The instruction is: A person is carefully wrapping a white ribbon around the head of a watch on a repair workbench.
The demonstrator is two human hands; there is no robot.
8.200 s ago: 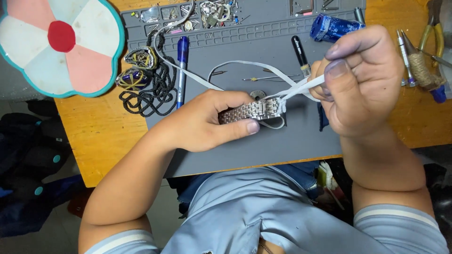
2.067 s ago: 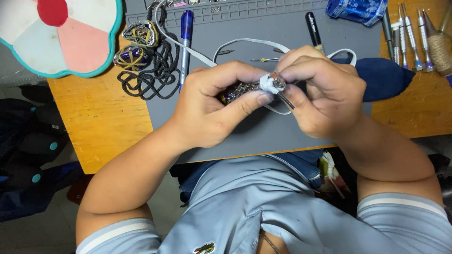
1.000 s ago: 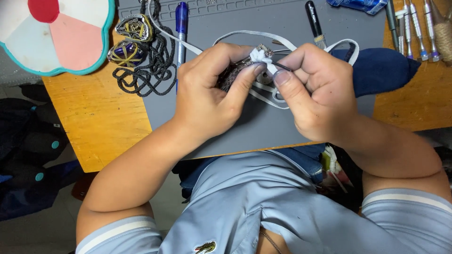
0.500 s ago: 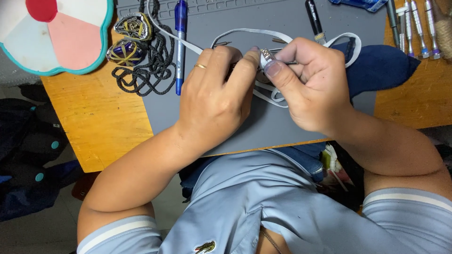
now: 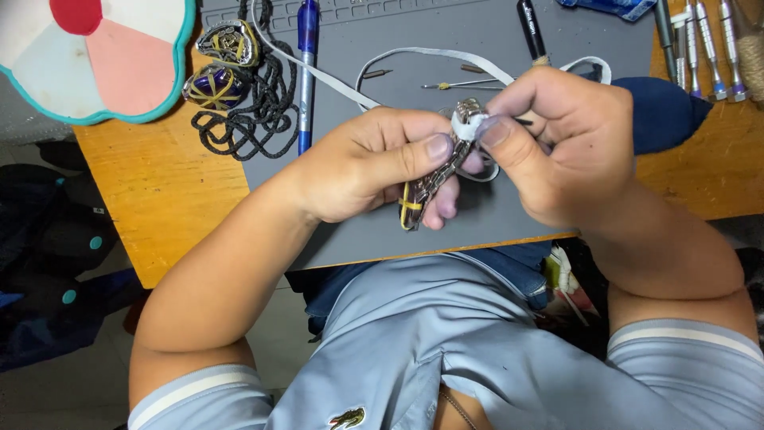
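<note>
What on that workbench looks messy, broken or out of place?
Nothing looks broken or spilled. The left hand and right hand hold a metal watch band with white strap wrapped round its end. The one untidy spot is the black cord, lying in loose tangled loops beside the blue pen.

Glossy metal watch bracelet (image 5: pixel 430 179), matt grey mat (image 5: pixel 493 223), wooden table (image 5: pixel 171 191)
</note>
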